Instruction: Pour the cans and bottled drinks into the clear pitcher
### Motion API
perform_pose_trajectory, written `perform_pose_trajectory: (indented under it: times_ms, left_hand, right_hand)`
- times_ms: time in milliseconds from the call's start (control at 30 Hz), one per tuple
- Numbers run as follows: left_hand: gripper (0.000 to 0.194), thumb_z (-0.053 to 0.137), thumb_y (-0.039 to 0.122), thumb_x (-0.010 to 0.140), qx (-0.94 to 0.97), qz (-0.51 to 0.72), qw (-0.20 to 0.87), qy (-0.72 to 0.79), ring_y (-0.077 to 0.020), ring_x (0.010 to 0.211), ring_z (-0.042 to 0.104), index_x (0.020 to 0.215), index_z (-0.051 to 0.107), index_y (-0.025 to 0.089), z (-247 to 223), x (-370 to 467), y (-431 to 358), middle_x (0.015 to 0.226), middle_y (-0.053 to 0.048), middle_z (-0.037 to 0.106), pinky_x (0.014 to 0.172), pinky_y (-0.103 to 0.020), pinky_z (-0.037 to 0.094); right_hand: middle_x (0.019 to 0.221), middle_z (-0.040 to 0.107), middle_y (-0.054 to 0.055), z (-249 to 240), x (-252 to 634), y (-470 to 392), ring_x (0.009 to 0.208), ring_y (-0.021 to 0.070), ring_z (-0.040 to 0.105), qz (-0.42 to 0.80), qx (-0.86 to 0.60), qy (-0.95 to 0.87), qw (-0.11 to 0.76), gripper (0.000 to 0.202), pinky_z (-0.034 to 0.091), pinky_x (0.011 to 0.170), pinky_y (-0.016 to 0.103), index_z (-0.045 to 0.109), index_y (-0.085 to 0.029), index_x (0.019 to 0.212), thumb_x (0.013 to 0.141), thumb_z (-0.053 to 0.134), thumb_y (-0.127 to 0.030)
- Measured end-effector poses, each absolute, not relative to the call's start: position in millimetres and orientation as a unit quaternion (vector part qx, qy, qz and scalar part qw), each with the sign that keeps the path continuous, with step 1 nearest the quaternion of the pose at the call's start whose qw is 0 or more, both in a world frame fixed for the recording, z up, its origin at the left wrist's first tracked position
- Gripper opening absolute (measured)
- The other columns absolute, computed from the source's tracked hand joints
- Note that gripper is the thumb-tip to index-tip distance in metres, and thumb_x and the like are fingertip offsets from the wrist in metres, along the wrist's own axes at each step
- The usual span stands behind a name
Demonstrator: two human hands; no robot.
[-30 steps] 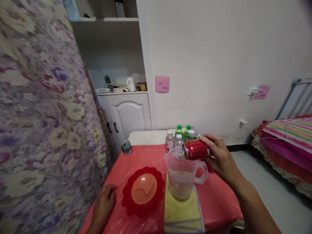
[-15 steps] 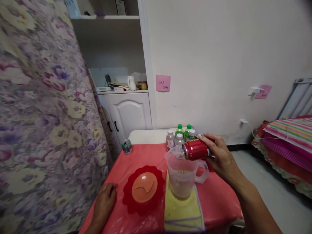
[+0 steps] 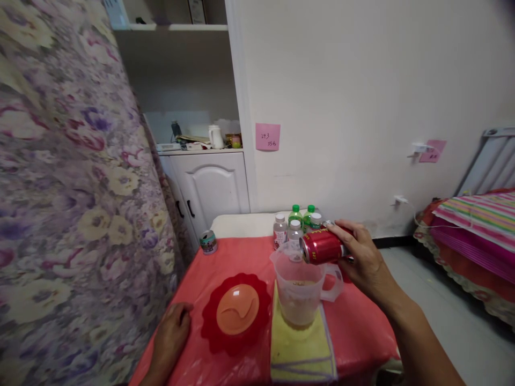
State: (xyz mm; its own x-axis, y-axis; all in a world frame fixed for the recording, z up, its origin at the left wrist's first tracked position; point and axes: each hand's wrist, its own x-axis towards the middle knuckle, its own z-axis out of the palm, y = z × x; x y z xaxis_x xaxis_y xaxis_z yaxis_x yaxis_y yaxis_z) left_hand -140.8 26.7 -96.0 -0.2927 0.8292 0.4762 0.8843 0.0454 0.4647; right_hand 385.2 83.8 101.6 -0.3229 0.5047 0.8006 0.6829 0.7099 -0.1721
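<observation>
My right hand (image 3: 364, 260) grips a red drink can (image 3: 325, 246), tipped on its side with its mouth to the left. The can is over a clear plastic measuring jug (image 3: 300, 295), which has a handle on its right and holds some pale liquid. Under the jug lies a yellow cloth (image 3: 301, 351) with a purple-grey edge. My left hand (image 3: 172, 329) rests at the table's left edge, holding nothing, with its fingers loosely bent and the thumb a little apart. Nearest to it is a red scalloped mat (image 3: 209, 321) bearing an orange dish (image 3: 237, 310).
Behind the jug stand several bottles (image 3: 280, 231), some with green caps and some with white. A small opened can (image 3: 208, 242) stands at the far left of the red-covered table (image 3: 241, 254). A floral curtain (image 3: 80, 214) hangs at the left; a bed (image 3: 475, 230) is at the right.
The thin stream at the can's mouth is harder to make out now. Both hands, the can and the jug keep nearly the same places; the view has shifted slightly.
</observation>
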Motion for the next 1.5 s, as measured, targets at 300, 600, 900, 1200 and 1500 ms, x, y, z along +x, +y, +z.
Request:
perform_pose_trajectory:
  times_ms: [300,600,900,1200,1500]
  left_hand:
    - [0.024,0.046,0.026,0.078,-0.588,-0.351,0.038,-0.728,-0.0259,0.093,0.071,0.087,0.068,0.023,-94,-139,28,0.094,-0.007,0.076,0.091,-0.038,0.055]
    - [0.023,0.046,0.027,0.080,-0.589,-0.353,0.035,-0.726,-0.0253,0.094,0.071,0.086,0.068,0.024,-94,-138,26,0.095,-0.007,0.076,0.090,-0.037,0.054]
    - [0.024,0.046,0.028,0.081,-0.587,-0.362,0.029,-0.724,-0.0254,0.093,0.071,0.087,0.068,0.023,-96,-138,26,0.094,-0.007,0.076,0.090,-0.037,0.055]
    - [0.022,0.047,0.028,0.080,-0.579,-0.369,0.032,-0.726,-0.0245,0.092,0.071,0.087,0.068,0.024,-98,-138,25,0.093,-0.005,0.076,0.089,-0.036,0.055]
    - [0.025,0.045,0.028,0.079,-0.578,-0.378,0.022,-0.723,-0.0260,0.092,0.072,0.084,0.069,0.024,-92,-135,24,0.093,-0.007,0.077,0.089,-0.038,0.055]
  right_hand:
    - [0.141,0.048,0.011,101,382,81,0.130,0.0278,0.048,-0.092,-0.367,-0.812,0.444,0.074,0.047,0.110,0.052,0.038,-0.035,0.151,0.087,0.054,0.000]
    - [0.140,0.049,0.011,101,381,83,0.127,0.0286,0.050,-0.106,-0.370,-0.811,0.440,0.074,0.048,0.108,0.052,0.039,-0.034,0.150,0.086,0.057,0.000]
    - [0.140,0.049,0.011,101,381,84,0.127,0.0295,0.051,-0.118,-0.372,-0.810,0.437,0.074,0.050,0.106,0.052,0.039,-0.035,0.150,0.086,0.057,-0.001]
    - [0.139,0.049,0.011,105,378,81,0.126,0.0299,0.051,-0.131,-0.378,-0.809,0.431,0.076,0.051,0.104,0.052,0.037,-0.036,0.150,0.086,0.056,0.001]
    - [0.136,0.052,0.014,115,383,80,0.120,0.0315,0.055,-0.189,-0.381,-0.811,0.401,0.066,0.055,0.097,0.051,0.043,-0.029,0.145,0.087,0.054,-0.002]
